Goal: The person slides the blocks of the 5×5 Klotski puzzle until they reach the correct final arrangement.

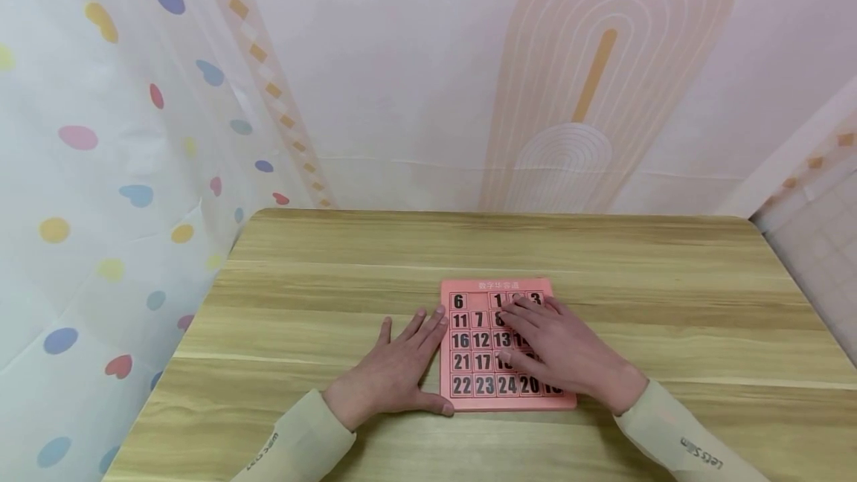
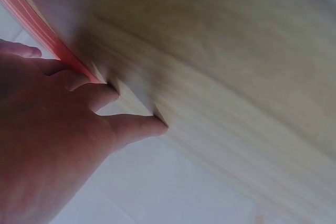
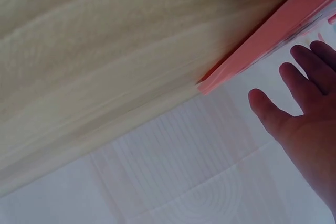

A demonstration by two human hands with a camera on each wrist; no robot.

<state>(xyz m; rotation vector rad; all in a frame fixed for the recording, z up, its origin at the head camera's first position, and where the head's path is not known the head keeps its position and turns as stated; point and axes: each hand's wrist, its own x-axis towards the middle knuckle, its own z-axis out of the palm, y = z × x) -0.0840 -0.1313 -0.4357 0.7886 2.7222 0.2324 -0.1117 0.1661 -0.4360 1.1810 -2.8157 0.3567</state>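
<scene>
Left hand (image 1: 399, 369) and right hand (image 1: 567, 348), fingers outstretched and gripping nothing, are placed along the left edge and over the tiles (image 1: 481, 340) of a pink number puzzle (image 1: 495, 403).

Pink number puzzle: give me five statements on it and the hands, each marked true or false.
1. The pink number puzzle lies on a wooden table. True.
2. Its top row is full. False: a gap shows between tile 6 and tile 1.
3. The left hand is at the puzzle's left side. True.
4. The right hand is clear of the puzzle. False: it lies over the right part.
5. Tile 22 is in the bottom row. True.
</scene>
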